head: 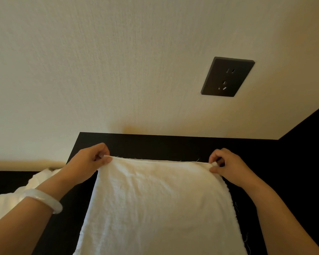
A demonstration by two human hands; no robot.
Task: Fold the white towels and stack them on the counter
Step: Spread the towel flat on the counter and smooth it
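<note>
Head view shows the left hand and right hand each pinching a far corner of the white towel, stretching it flat over the dark counter, seemingly to square its edge for folding.

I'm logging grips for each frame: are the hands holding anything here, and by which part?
Yes: one white towel. The left hand pinches its far left corner, the right hand its far right corner.
</note>
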